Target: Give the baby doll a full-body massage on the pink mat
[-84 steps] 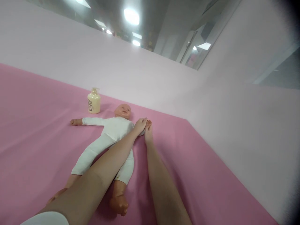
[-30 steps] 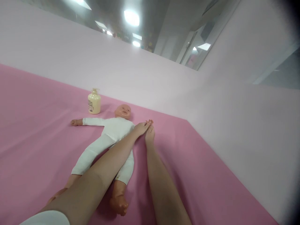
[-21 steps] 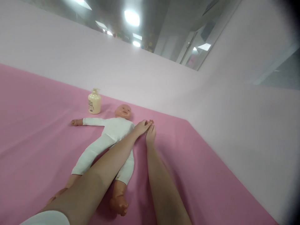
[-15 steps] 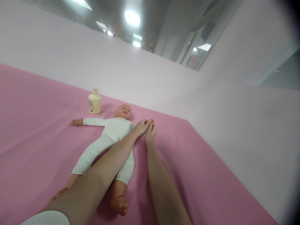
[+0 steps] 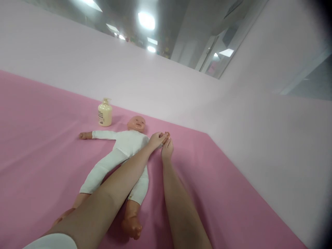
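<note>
A baby doll [image 5: 121,148] in a white suit lies on its back on the pink mat [image 5: 46,145], arms spread, head toward the far wall. My left hand [image 5: 155,140] reaches across the doll's body and closes on the doll's arm on the right side. My right hand [image 5: 167,149] lies beside it, fingers touching the same small hand of the doll, which is mostly hidden under my fingers. My left forearm covers part of the doll's legs.
A cream pump bottle [image 5: 104,113] stands upright on the mat just left of the doll's head. Pale pink walls [image 5: 259,138] close the mat at the back and on the right. Pink mat stretches to the left and near right.
My hands stay at the doll's arm on the right; the fingers have shifted slightly, the right hand sliding a little toward me. The doll and bottle have not moved.
</note>
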The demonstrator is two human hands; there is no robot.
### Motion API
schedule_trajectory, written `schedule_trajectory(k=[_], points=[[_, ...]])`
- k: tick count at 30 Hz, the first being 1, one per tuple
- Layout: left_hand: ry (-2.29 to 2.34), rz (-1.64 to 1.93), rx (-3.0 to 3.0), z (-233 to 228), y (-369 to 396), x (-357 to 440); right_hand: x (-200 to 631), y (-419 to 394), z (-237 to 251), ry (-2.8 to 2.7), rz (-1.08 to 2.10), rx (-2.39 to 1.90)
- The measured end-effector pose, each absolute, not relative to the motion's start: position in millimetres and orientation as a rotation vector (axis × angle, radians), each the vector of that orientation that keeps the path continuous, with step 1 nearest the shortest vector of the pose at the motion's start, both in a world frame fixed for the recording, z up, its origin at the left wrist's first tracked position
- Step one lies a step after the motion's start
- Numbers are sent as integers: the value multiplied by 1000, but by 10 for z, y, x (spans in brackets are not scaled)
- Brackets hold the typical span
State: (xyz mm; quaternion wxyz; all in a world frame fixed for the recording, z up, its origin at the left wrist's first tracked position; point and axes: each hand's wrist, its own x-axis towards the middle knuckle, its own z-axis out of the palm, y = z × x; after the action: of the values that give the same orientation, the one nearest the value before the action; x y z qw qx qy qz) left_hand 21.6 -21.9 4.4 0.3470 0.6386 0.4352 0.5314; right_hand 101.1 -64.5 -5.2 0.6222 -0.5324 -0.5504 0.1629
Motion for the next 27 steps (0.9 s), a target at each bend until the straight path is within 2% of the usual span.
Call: schedule_trajectory(k=[27], points=[[1177,1367,1686,73,-243,192,1036,-474,-219,-1225,498,-1077]])
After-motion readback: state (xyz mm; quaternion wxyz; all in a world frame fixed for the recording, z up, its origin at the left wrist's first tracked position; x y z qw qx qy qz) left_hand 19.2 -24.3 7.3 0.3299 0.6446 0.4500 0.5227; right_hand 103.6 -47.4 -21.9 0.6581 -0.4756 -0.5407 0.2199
